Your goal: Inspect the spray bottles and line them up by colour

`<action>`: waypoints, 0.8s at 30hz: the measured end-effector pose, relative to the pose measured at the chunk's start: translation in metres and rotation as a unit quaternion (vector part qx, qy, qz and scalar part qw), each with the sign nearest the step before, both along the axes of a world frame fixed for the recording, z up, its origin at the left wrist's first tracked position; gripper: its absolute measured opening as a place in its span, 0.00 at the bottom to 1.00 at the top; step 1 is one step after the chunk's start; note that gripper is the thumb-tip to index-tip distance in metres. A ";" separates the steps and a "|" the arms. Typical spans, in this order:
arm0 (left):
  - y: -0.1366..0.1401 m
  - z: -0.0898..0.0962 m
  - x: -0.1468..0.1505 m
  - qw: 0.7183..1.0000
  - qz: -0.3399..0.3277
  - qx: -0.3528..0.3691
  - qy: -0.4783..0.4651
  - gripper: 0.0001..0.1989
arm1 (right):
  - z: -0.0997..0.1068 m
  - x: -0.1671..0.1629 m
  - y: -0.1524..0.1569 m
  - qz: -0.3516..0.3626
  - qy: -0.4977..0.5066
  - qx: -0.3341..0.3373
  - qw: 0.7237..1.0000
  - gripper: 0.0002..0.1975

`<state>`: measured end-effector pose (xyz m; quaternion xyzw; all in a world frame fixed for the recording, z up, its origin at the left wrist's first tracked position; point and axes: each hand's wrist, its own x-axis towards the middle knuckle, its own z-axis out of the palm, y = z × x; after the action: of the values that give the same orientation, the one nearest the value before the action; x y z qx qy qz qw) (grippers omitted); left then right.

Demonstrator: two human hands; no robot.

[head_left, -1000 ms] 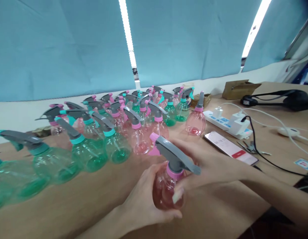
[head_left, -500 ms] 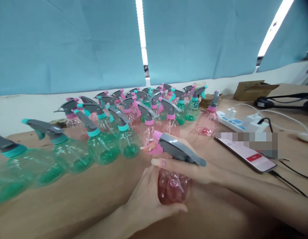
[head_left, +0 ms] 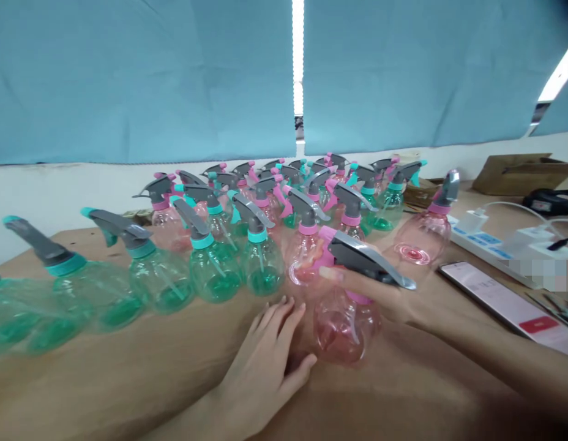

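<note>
A pink spray bottle [head_left: 341,327] with a grey and pink trigger head stands tilted slightly in front of me. The fingers of my right hand [head_left: 380,291] wrap round its neck, just under the sprayer head; some fingertips are behind it. My left hand [head_left: 270,355] lies palm down on the table, left of that bottle and apart from it, fingers stretched out and holding nothing. Just beyond my left fingers is a green spray bottle [head_left: 264,269]. Another pink spray bottle [head_left: 300,260] stands close behind the held one.
Several green bottles [head_left: 162,285] line the left, with more pink and green ones behind. At right are a lone pink bottle [head_left: 424,239], a phone [head_left: 490,297], a white power strip [head_left: 479,242] with cables, and a cardboard box [head_left: 518,174] at the back.
My left hand has let go of the pink bottle's body and come down to the table. My right hand still holds the bottle by the neck. The view has turned left.
</note>
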<state>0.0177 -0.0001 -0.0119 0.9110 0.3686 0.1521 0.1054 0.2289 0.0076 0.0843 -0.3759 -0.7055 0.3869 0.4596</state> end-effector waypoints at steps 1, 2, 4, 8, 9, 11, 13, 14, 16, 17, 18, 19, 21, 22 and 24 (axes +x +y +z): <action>0.000 0.000 0.000 1.000 -0.001 0.003 0.000 0.28 | 0.000 0.000 0.000 0.001 -0.006 0.006 1.000 0.08; 0.000 0.000 0.001 1.000 -0.002 0.006 -0.001 0.27 | 0.000 0.001 0.000 0.000 -0.016 0.011 1.000 0.08; 0.000 0.000 0.001 1.000 -0.001 0.010 0.003 0.27 | -0.003 0.004 -0.001 -0.007 -0.045 0.017 0.999 0.09; 0.001 -0.001 0.000 1.000 0.001 0.015 0.013 0.26 | -0.019 0.015 -0.003 -0.089 -0.112 0.032 0.989 0.12; 0.001 -0.001 0.000 1.000 0.001 0.016 0.010 0.26 | -0.023 0.019 -0.004 -0.116 -0.124 0.041 0.985 0.11; 0.001 -0.002 0.000 1.000 -0.001 0.018 0.002 0.26 | -0.030 0.024 -0.005 -0.147 -0.154 0.059 0.975 0.09; 0.000 -0.002 0.000 1.000 -0.003 0.017 0.001 0.26 | -0.032 0.026 -0.007 -0.155 -0.176 0.074 0.969 0.09; 0.000 -0.001 0.000 1.000 -0.002 0.018 0.003 0.26 | -0.032 0.026 -0.008 -0.155 -0.183 0.078 0.968 0.09; 0.000 -0.001 0.000 1.000 -0.002 0.018 0.011 0.26 | -0.028 0.024 -0.009 -0.158 -0.181 0.082 0.967 0.11; 0.001 -0.001 -0.001 1.000 -0.002 0.018 0.015 0.26 | -0.026 0.022 -0.010 -0.156 -0.176 0.080 0.969 0.12; 0.001 -0.001 -0.001 1.000 -0.003 0.019 0.017 0.26 | -0.023 0.021 -0.010 -0.151 -0.170 0.076 0.971 0.12; 0.001 -0.001 -0.001 1.000 -0.005 0.020 0.018 0.26 | -0.021 0.019 -0.011 -0.144 -0.163 0.072 0.973 0.12; 0.001 -0.001 0.000 1.000 -0.006 0.022 0.014 0.25 | -0.018 0.018 -0.012 -0.128 -0.156 0.065 0.977 0.10; 0.001 -0.001 0.000 1.000 -0.006 0.023 0.011 0.25 | -0.017 0.018 -0.012 -0.123 -0.156 0.062 0.978 0.10; 0.001 -0.001 0.001 1.000 -0.003 0.022 0.006 0.25 | -0.017 0.019 -0.012 -0.118 -0.156 0.055 0.979 0.09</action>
<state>0.0187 0.0006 -0.0126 0.9151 0.3630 0.1546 0.0837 0.2481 -0.0048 0.0668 -0.4864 -0.7393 0.2273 0.4065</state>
